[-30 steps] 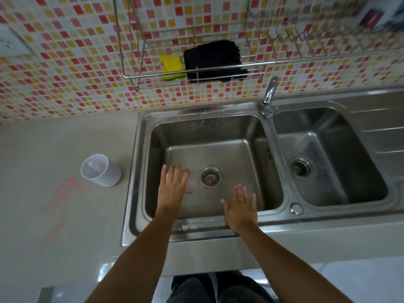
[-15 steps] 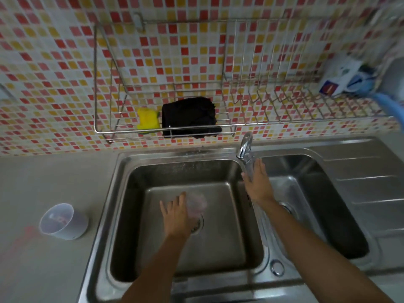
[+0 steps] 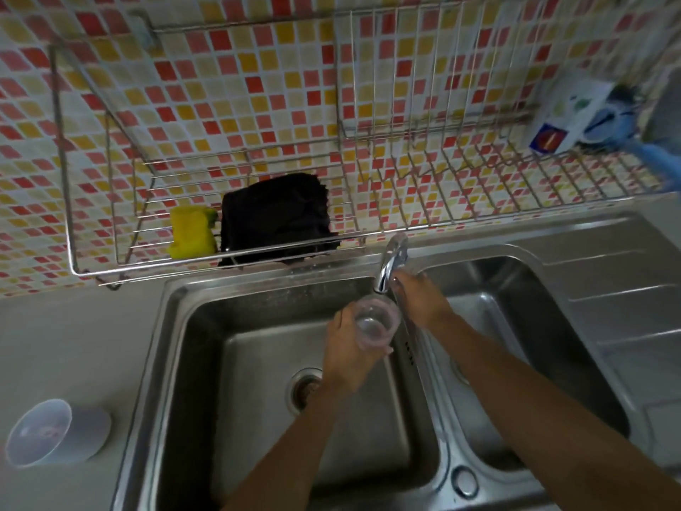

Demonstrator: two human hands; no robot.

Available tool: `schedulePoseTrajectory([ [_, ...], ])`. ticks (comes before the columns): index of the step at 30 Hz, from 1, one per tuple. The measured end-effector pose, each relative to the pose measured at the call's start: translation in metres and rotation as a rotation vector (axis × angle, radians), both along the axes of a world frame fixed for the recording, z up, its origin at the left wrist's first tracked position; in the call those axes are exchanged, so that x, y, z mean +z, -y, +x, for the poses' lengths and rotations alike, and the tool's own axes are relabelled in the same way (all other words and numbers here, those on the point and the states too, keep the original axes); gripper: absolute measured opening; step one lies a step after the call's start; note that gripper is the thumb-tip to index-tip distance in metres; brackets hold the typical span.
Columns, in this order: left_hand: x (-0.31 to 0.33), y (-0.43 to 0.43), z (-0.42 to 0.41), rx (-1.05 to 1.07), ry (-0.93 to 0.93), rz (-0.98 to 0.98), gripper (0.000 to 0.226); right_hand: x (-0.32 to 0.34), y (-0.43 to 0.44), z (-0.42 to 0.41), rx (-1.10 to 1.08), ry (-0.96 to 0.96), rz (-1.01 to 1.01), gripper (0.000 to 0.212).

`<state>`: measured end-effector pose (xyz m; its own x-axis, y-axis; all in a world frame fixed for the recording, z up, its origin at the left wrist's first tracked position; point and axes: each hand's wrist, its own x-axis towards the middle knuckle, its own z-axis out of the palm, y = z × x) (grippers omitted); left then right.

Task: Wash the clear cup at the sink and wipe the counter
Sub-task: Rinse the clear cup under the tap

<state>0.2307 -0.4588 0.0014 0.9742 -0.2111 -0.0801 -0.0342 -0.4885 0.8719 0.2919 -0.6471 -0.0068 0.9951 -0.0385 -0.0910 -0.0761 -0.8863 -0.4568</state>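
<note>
The clear cup [image 3: 375, 323] sits upright in the left hand [image 3: 348, 354], fingers wrapped around its side, held over the left sink basin [image 3: 258, 363] just under the tap [image 3: 390, 263] at 12 o'clock from the cup. The right hand [image 3: 420, 300] rests at the tap's base, at 2 o'clock from the cup; whether its fingers grip cannot be told. A white cup [image 3: 55, 433] lies on the counter [image 3: 73, 333] at 8 o'clock.

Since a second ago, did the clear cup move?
Yes. The left hand lifted the clear cup from near the drain up under the faucet.
</note>
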Motion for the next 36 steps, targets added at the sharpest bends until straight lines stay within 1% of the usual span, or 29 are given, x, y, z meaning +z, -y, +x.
schedulePoseTrajectory([
  [2,-0.007,0.008,0.003,-0.019,-0.032,-0.002,0.066,-0.004,-0.002,0.006,0.006,-0.039,-0.001,0.014],
  [4,-0.006,0.012,0.001,-0.023,-0.001,-0.008,0.057,-0.002,-0.003,0.008,-0.009,-0.05,0.024,0.022],
  [5,-0.002,0.013,-0.001,-0.025,0.015,-0.025,0.055,0.001,-0.004,0.007,-0.004,-0.042,0.012,0.022],
  [7,0.001,0.012,-0.006,-0.018,0.049,-0.08,0.06,0.001,-0.004,0.006,0.02,-0.011,-0.008,0.019],
  [10,0.003,0.008,-0.009,0.05,0.08,-0.135,0.074,0.001,-0.005,0.004,0.02,0.019,0.022,0.018],
  [12,0.006,0.008,-0.008,0.06,0.071,-0.105,0.077,0.001,-0.006,0.003,0.015,0.033,0.022,0.018],
  [15,0.017,0.009,-0.01,0.004,0.111,0.03,0.075,0.002,-0.005,0.002,0.004,0.021,0.015,0.022],
  [17,0.018,0.007,-0.009,0.034,0.167,0.076,0.076,0.001,-0.003,0.002,0.005,0.033,0.008,0.024],
  [19,0.021,0.005,-0.009,0.052,0.183,0.112,0.078,0.002,-0.004,0.001,0.005,0.039,0.02,0.025],
  [21,0.025,0.002,-0.01,0.02,0.141,0.125,0.08,0.003,-0.006,0.001,0.001,0.053,0.027,0.025],
  [25,0.027,-0.005,-0.008,0.043,0.177,0.133,0.072,0.001,-0.007,-0.001,-0.002,0.074,0.022,0.025],
  [28,0.028,-0.007,-0.009,0.019,0.135,0.158,0.079,0.002,-0.007,0.0,-0.005,0.072,0.026,0.027],
  [30,0.026,-0.006,-0.011,0.039,0.13,0.141,0.082,0.004,-0.01,0.001,-0.037,0.074,0.034,0.026],
  [33,0.023,-0.005,-0.012,0.032,0.104,0.131,0.086,0.007,-0.015,0.002,-0.145,0.083,0.073,0.024],
  [36,0.023,-0.002,-0.012,0.05,0.096,0.106,0.085,0.007,-0.013,-0.003,-0.292,0.125,0.248,0.023],
])
